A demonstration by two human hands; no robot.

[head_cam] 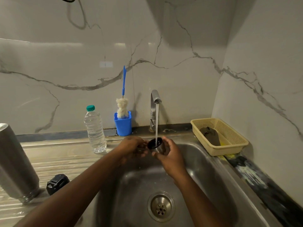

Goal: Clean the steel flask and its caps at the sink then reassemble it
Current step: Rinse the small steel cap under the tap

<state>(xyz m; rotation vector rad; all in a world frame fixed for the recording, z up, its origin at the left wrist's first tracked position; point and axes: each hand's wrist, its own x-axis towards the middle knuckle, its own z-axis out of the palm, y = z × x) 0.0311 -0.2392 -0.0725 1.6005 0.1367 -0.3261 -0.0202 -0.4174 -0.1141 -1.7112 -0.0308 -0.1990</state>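
Over the sink (pixel 205 163) basin's open middle, both hands, left hand (pixel 131 149) and right hand (pixel 170 154), grip the steel cup cap (pixel 155 145) under the tap (pixel 155 102) stream.

Over the steel sink (pixel 205 163), the right hand (pixel 170 154) holds a steel cup-cap (pixel 155 145) tilted under the tap's (pixel 155 102) running water, the left hand (pixel 131 148) touching its side, while the flask (pixel 15 163) and a black cap (pixel 57 183) stand on the desk (pixel 65 159) at left.

Dim, warm light fell from above, leaving soft glare streaks on the marble wall (pixel 98 46), a broad shadow at upper right, mild blur throughout, and wide-angle bending at the frame's edges.
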